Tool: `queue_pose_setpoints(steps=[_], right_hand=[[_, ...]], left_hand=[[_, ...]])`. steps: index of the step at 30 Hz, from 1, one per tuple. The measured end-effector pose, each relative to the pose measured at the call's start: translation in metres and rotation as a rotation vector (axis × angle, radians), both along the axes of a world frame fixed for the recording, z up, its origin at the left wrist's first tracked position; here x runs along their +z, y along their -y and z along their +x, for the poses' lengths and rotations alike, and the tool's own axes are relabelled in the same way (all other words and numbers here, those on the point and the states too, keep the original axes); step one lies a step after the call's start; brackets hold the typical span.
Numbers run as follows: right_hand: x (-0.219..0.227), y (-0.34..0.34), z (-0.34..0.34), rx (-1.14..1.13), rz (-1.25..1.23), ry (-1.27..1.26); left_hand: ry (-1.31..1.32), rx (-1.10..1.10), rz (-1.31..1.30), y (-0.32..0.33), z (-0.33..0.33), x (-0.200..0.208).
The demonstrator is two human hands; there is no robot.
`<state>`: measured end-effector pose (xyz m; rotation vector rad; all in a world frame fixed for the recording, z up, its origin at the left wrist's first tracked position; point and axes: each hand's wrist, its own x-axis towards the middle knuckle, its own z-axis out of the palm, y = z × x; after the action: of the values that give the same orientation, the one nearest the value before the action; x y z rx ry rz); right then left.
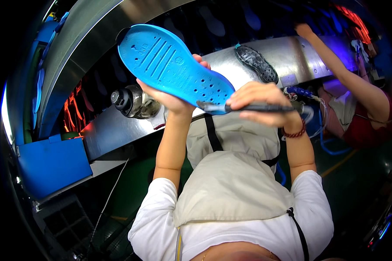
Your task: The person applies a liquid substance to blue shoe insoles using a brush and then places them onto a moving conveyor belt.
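Note:
A bright blue shoe sole (161, 61) with slots and small holes is tilted up in front of me. My left hand (174, 99) holds it from beneath, fingertips showing past its far edge. My right hand (261, 101) is closed round the dark handle of a brush (268, 107). The brush's bristle end lies against the sole's near edge, by the holes. A dark strip shows behind the sole's far-left end. Another sole, dark with a pale, mottled face (256, 63), lies on the metal bench beyond my right hand.
A metal pot (137, 103) with a black knob stands on the metal bench (104, 135) left of my forearm. Behind it, several soles lie on a dark conveyor with red glow. A blue box (54, 163) is far left. A co-worker's arm (339, 71) reaches over at right.

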<state>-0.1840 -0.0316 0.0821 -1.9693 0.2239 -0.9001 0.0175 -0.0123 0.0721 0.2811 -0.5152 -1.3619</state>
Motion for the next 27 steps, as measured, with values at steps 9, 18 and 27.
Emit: queue_pose_setpoints(steps=[9,18,27], right_hand=[[-0.01,-0.006,0.0,-0.009,0.116,0.019],[-0.03,-0.014,0.006,-0.025,0.75,0.347],[0.002,-0.014,0.002,0.128,0.303,0.072]], left_hand=[[0.162,0.042,0.054,0.004,0.01,0.001],[0.103,0.016,0.248,-0.007,-0.008,0.015],[0.156,-0.346,0.163,-0.029,0.012,-0.019]])
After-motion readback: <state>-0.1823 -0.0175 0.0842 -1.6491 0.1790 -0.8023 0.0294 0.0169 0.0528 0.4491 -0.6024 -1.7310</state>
